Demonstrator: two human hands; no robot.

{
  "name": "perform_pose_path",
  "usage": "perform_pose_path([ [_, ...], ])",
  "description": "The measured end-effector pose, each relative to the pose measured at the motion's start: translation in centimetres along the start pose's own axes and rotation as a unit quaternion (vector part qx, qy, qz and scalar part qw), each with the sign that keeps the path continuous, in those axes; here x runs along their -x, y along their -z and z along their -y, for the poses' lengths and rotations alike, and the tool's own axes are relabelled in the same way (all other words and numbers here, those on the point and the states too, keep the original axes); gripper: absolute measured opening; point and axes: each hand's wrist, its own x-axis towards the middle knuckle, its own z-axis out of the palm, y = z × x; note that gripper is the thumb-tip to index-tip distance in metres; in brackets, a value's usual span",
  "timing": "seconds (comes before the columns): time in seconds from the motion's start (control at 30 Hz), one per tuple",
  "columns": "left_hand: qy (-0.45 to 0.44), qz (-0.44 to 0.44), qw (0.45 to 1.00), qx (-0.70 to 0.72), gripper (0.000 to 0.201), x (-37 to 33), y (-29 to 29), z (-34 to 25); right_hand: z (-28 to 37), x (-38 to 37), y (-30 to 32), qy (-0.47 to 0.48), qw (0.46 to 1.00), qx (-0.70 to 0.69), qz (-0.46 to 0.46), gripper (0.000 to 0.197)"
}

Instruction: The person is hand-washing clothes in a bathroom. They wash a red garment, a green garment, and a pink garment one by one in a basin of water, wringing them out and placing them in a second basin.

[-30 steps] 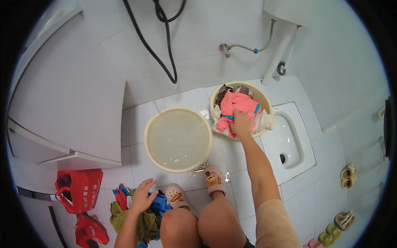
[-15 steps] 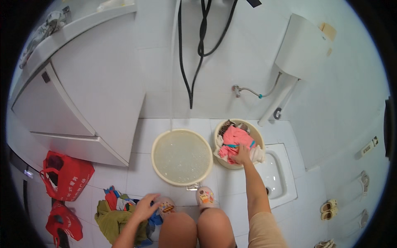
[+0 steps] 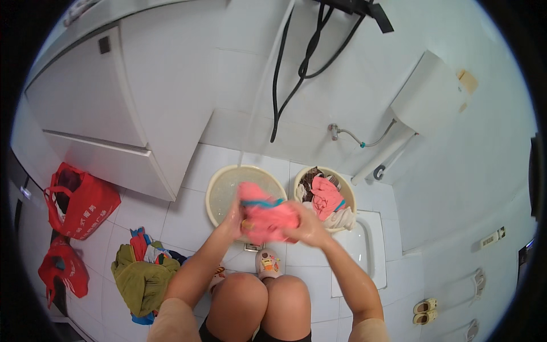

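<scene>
Pink garment (image 3: pixel 266 221) | left hand (image 3: pixel 232 222), right hand (image 3: pixel 309 227) gripping its sides | near cream water basin (image 3: pixel 210 210)

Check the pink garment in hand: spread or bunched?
Bunched: the pink garment shows compact folds between the left hand and right hand.

Red bags (image 3: pixel 94 210) sit near a cabinet (image 3: pixel 85 97); a black hose (image 3: pixel 313 45) hangs.

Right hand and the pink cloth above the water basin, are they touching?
Touching. The head view shows the right hand gripping the right side of the pink cloth, no gap between them.
</scene>
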Motion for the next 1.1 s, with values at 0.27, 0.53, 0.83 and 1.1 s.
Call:
perform_pose_path([
  [0.27,-0.149,0.1,0.979,-0.099,0.045,2.1,-1.9,-5.5,2.3,0.6,1.6,0.056,0.987,0.145,-0.036,0.022],
  [0.53,-0.138,0.068,0.933,-0.325,0.053,0.6,-1.7,-9.2,5.8,-4.2,6.7,-0.023,0.974,-0.053,-0.219,0.02],
  [0.83,-0.139,-0.072,0.607,-0.779,0.069,-8.8,3.7,-6.9,-12.7,-11.5,-1.9,-0.213,0.948,-0.204,-0.116,0.03],
  [1.1,-0.204,-0.042,0.609,-0.765,0.068,-18.6,15.5,4.1,-30.8,-11.4,-13.2,-0.065,0.986,-0.029,-0.148,0.053],
])
